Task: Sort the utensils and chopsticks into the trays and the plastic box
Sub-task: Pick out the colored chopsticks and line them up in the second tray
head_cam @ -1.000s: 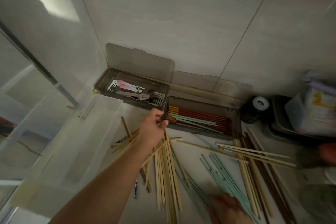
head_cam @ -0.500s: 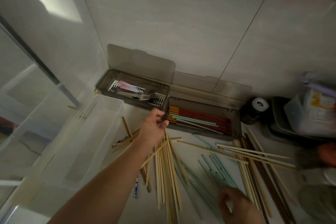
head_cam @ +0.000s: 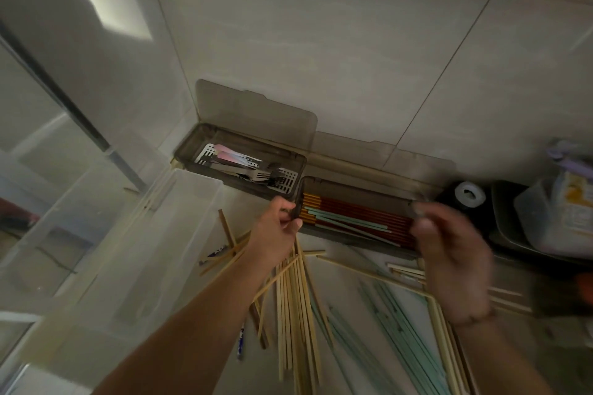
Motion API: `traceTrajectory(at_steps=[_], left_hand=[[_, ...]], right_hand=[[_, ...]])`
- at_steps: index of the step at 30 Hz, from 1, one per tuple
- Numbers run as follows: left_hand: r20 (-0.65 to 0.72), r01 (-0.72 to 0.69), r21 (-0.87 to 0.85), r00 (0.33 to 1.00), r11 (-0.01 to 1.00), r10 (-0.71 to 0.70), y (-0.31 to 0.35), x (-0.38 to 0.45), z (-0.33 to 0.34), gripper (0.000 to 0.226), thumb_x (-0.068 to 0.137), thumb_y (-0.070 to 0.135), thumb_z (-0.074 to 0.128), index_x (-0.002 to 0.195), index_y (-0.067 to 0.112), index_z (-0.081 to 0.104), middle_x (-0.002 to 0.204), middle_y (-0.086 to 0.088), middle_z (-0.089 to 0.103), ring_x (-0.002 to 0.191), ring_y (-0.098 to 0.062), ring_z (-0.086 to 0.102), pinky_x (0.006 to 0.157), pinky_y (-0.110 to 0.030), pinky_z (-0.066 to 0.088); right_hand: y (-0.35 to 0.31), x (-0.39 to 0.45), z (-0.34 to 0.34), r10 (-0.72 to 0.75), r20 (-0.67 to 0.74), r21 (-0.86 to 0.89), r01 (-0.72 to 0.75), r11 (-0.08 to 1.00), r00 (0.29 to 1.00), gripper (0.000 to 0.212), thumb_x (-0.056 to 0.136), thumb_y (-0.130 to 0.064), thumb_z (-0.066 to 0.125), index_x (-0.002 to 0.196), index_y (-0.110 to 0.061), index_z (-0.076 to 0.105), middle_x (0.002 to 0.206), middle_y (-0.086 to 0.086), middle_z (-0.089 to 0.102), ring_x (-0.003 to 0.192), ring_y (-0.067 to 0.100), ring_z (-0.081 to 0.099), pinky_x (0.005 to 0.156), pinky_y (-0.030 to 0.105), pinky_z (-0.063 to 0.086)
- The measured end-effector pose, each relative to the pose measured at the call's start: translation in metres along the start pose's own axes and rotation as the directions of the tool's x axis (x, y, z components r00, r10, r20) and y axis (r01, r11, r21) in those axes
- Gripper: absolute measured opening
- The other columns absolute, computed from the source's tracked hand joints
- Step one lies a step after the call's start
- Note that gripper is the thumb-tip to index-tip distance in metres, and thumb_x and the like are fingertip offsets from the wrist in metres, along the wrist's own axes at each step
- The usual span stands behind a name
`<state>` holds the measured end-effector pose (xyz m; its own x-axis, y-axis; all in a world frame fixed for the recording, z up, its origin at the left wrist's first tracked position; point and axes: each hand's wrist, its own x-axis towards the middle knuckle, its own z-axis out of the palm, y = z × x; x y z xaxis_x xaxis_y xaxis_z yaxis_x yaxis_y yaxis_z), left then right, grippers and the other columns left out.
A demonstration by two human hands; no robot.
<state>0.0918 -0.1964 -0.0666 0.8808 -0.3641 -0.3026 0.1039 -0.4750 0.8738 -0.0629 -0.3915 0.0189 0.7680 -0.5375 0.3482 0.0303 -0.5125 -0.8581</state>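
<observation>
A grey chopstick tray [head_cam: 362,191] with its lid open lies against the tiled wall, holding red-and-gold chopsticks [head_cam: 359,213] and a few teal ones. My left hand [head_cam: 272,231] grips its left end. My right hand [head_cam: 449,253], blurred, has its fingers curled at the tray's right end. To the left, a second grey tray [head_cam: 192,151] holds forks [head_cam: 256,175] and other utensils. A clear plastic box [head_cam: 128,250] stands at the left. Loose wooden chopsticks [head_cam: 295,308] and teal chopsticks [head_cam: 385,314] lie scattered on the counter under my arms.
A black object with a white roll on top [head_cam: 470,199] stands right of the chopstick tray. Beyond it a dark tub holds a plastic container [head_cam: 558,208]. The tiled wall rises directly behind both trays.
My right hand has risen from the teal chopsticks on the counter to the right end of the chopstick tray. My left hand has stayed at the tray's left end.
</observation>
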Motion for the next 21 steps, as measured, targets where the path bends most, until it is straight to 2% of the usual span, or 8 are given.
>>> traceTrajectory(at_steps=[2,4,8,9,11,14,18,21], left_hand=[[-0.002,-0.002,-0.011,1.0,1.0,0.002,0.0,-0.001,-0.001,0.028,0.092,0.021,0.062,0.095,0.045,0.046,0.092,0.022,0.059,0.094,0.004,0.057,0.072,-0.02,0.042],[-0.008,-0.005,-0.011,1.0,1.0,0.005,0.0,-0.001,-0.001,0.028,0.091,0.021,0.062,0.093,0.045,0.046,0.092,0.022,0.059,0.093,0.007,0.056,0.074,-0.021,0.044],[-0.022,-0.005,0.004,1.0,1.0,0.005,-0.001,0.001,0.001,0.024,0.091,0.02,0.061,0.099,0.039,0.049,0.094,0.018,0.061,0.094,0.003,0.059,0.076,-0.024,0.049],[-0.025,-0.005,0.008,1.0,1.0,0.006,-0.002,0.0,0.001,0.024,0.091,0.02,0.061,0.1,0.038,0.049,0.094,0.018,0.061,0.092,0.005,0.058,0.075,-0.023,0.048],[-0.024,-0.007,0.015,1.0,1.0,0.008,-0.002,0.001,0.001,0.024,0.091,0.021,0.062,0.101,0.038,0.049,0.093,0.02,0.06,0.092,0.007,0.057,0.075,-0.02,0.047],[-0.031,-0.004,0.027,1.0,1.0,0.005,-0.002,0.002,0.0,0.025,0.09,0.021,0.063,0.101,0.039,0.049,0.093,0.021,0.059,0.092,0.007,0.057,0.073,-0.017,0.045],[-0.037,-0.013,0.038,0.999,0.999,0.014,-0.002,0.001,0.001,0.025,0.091,0.021,0.063,0.103,0.037,0.049,0.093,0.022,0.057,0.089,0.012,0.053,0.068,-0.012,0.041],[-0.021,-0.001,0.024,1.0,1.0,0.002,0.0,0.001,-0.001,0.024,0.091,0.021,0.062,0.102,0.038,0.049,0.097,0.018,0.06,0.093,0.006,0.056,0.073,-0.017,0.043]], right_hand=[[0.004,0.031,0.031,-0.049,0.231,-0.169,0.09,0.981,0.972,0.026,0.096,-0.016,0.053,0.114,-0.031,0.064,0.108,-0.011,0.062,0.099,0.005,0.057,0.086,0.011,0.043],[0.013,0.053,0.06,0.016,0.44,-0.28,0.12,0.952,0.898,0.033,0.096,-0.004,0.047,0.118,-0.021,0.065,0.112,-0.004,0.054,0.104,0.012,0.053,0.092,0.018,0.042],[0.04,0.071,0.096,0.128,0.643,-0.438,0.225,0.87,0.755,0.034,0.093,-0.001,0.05,0.119,-0.017,0.065,0.11,0.003,0.059,0.104,0.019,0.056,0.089,0.019,0.039],[0.045,0.073,0.1,0.156,0.656,-0.476,0.245,0.844,0.738,0.033,0.092,-0.003,0.052,0.119,-0.019,0.064,0.11,0.003,0.061,0.103,0.019,0.056,0.089,0.024,0.042],[0.05,0.075,0.108,0.188,0.625,-0.538,0.243,0.807,0.757,0.032,0.09,-0.008,0.056,0.117,-0.025,0.064,0.109,-0.002,0.064,0.101,0.017,0.058,0.088,0.029,0.046],[0.054,0.075,0.116,0.217,0.574,-0.583,0.208,0.786,0.79,0.032,0.087,-0.01,0.057,0.11,-0.029,0.066,0.107,-0.006,0.067,0.099,0.014,0.06,0.087,0.028,0.048],[0.06,0.074,0.118,0.256,0.592,-0.612,0.219,0.76,0.764,0.031,0.088,-0.012,0.056,0.112,-0.028,0.066,0.113,-0.004,0.066,0.104,0.017,0.06,0.088,0.031,0.05],[0.061,0.073,0.113,0.24,0.596,-0.607,0.235,0.759,0.766,0.029,0.086,-0.014,0.059,0.112,-0.026,0.067,0.114,-0.003,0.065,0.105,0.017,0.059,0.089,0.031,0.049]])
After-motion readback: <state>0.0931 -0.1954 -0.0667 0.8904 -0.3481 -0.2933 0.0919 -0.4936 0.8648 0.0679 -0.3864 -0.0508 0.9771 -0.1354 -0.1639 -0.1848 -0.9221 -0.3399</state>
